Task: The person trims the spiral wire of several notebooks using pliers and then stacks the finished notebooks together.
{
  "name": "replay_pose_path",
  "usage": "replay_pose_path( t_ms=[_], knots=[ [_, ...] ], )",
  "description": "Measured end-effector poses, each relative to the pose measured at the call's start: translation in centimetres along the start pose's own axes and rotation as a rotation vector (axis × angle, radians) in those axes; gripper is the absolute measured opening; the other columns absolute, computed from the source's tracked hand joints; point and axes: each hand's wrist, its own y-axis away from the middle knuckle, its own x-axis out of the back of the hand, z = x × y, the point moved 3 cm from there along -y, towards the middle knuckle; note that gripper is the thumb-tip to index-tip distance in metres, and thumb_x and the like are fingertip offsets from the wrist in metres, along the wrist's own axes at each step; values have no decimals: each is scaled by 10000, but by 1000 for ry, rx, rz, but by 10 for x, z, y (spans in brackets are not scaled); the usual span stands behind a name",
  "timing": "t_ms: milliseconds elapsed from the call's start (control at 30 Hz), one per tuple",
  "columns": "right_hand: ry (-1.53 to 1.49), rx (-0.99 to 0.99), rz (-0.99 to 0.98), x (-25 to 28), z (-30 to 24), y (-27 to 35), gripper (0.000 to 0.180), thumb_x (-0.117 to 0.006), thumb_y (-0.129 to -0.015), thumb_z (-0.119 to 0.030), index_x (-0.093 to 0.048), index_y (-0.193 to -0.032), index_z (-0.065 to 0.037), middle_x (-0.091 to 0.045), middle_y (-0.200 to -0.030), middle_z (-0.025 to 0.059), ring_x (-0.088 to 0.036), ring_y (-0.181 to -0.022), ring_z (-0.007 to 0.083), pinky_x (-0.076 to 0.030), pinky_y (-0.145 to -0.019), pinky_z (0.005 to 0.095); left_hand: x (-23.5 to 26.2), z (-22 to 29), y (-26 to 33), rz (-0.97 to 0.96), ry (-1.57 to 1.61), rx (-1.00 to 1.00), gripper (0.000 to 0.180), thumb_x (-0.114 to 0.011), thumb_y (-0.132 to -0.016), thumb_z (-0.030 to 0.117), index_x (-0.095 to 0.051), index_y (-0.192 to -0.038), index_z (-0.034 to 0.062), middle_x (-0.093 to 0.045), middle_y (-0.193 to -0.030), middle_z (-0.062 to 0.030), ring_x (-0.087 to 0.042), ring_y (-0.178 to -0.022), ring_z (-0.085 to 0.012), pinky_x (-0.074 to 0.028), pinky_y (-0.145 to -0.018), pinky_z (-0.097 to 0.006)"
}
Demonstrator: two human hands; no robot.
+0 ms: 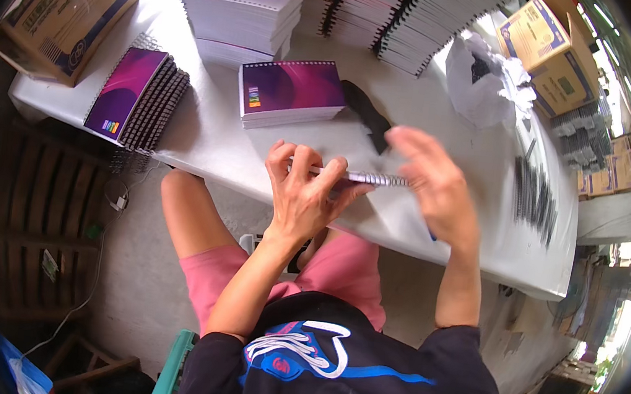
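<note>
Both bare forearms rise from the lower edge and bend at the elbows. The left hand (302, 192) is held with its back to the camera, the fingers curled forward and the thumb pressed in from the right side, closed in a grip. The right hand (434, 180) is just beside it, a little higher, blurred, with the fingers loosely spread and open.

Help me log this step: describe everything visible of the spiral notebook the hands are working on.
The spiral notebook is seen nearly edge-on, a thin strip with a silvery wire coil along it, held level just above the white table's near edge. The left hand grips its left end, fingers curled over the top; the blurred right hand is at its right end. Its cover is hidden.
</note>
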Motion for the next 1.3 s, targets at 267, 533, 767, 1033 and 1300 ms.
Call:
replay_pose_path(
  t_ms=[267,533,767,1033,1300],
  knots=[
    [157,5,13,-11,-12,2,255,-760,-671,-179,-623,-867,-92,-590,-1071,29,-569,-999,236,-409,-856,404,0,-1,-6,26,-74,-56,285,-785,-662,349,-649,-838,170,-419,-813,-47,-367,-864,-238,-301,-831,-384],
    [161,138,91,-11,-10,5,204,-765,-699,-178,-660,-851,-92,-575,-1077,38,-551,-1017,246,-401,-855,411,2,5,-9,2,-50,-41,264,-776,-669,319,-636,-821,156,-426,-831,-59,-374,-876,-249,-300,-816,-395],
    [-25,-27,24,-13,-5,1,218,-765,-694,-164,-679,-877,-84,-657,-869,31,-611,-874,235,-409,-827,362,1,2,-8,-21,-44,-42,261,-774,-672,314,-625,-802,144,-432,-842,-68,-380,-897,-256,-297,-816,-387],
    [167,89,127,-13,-4,4,285,-793,-653,-157,-674,-905,-96,-668,-874,2,-612,-859,195,-388,-801,338,1,3,-10,-17,3,-54,235,-760,-701,299,-621,-810,144,-439,-877,-67,-383,-947,-275,-293,-900,-442],
    [186,57,-24,-19,-3,5,202,-744,-738,-237,-668,-891,-130,-629,-930,-23,-588,-926,167,-323,-924,451,2,2,-6,-86,-43,-54,214,-740,-733,253,-636,-913,201,-433,-914,-65,-383,-950,-269,-266,-940,-554]
  ],
)
